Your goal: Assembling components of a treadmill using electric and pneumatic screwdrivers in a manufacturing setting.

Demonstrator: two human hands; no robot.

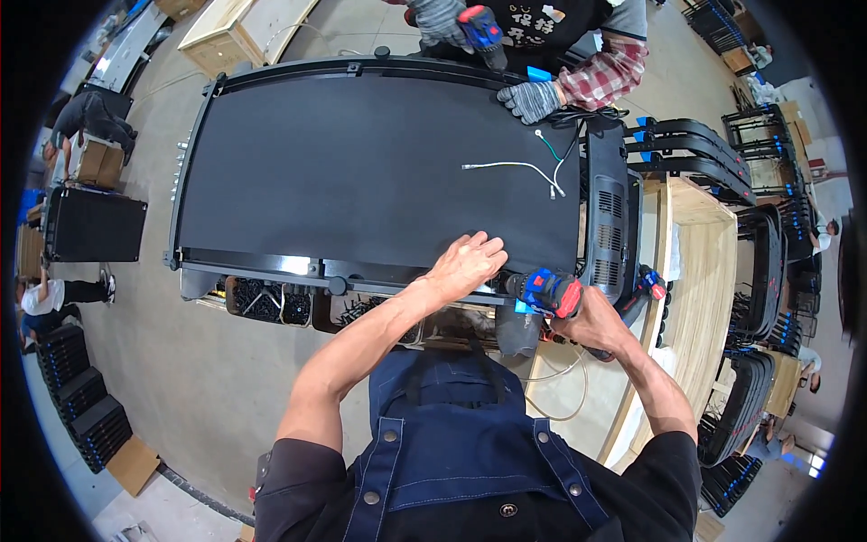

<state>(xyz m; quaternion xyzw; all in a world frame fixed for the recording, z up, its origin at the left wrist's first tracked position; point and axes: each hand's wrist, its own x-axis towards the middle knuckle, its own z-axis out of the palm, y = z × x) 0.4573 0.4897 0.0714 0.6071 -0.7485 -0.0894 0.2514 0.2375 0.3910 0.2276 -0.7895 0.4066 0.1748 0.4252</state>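
A treadmill deck with a black belt (379, 163) and black side rails lies across the bench before me. My left hand (467, 265) rests on the belt by the near rail, its fingers laid over the surface and slightly bent. My right hand (591, 321) grips a blue and red cordless drill (549, 294), whose nose points left at the near rail's right end. The drill's tip is hard to make out. White cables (515, 166) and a green wire lie loose on the belt's far right. Beside them is the vented black motor cover (610, 226).
Across the deck, a co-worker's gloved hands (531, 101) are at the far rail, one holding another drill (483, 34). A further drill (648, 285) sits right of the motor cover. Screw bins (256, 298) line the near side. A wooden crate (700, 271) stands at right.
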